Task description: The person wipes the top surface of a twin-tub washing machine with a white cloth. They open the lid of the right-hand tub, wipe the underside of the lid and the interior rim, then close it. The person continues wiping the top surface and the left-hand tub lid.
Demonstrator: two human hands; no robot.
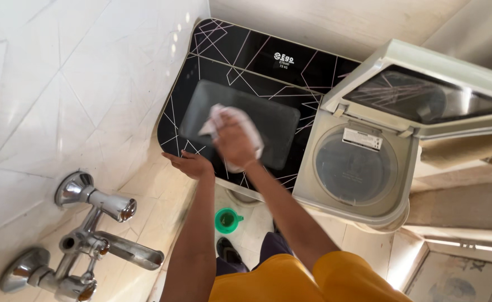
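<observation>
Right now the right hand [233,138] is closed over a crumpled white cloth [219,118], bunched under the palm and fingers and pressed flat against the smoked grey window of the black glossy washing-machine lid [240,84] with its thin white line pattern. Only the edges of the cloth show, poking out past the knuckles on the far side and below the wrist. The cloth looks soft, light and limp, so it probably folds to whatever shape the hand gives it; a full-palm hold on the wad seems the sensible way to keep it from sliding on the slick lid.

At the near left corner of that lid, the left hand [191,164] rests with fingers spread and holding nothing, its fingertips touching the lid's edge.

Just right of the lid, a pale grey hinged cover [425,84] stands raised over a round grey spinner tub [355,165]. Below the lid's near edge, a small green plastic mug [226,219] sits on the tiled floor. Well to the left of the lid, a chrome wall tap set [89,235] juts from the white tiled wall [61,67].
</observation>
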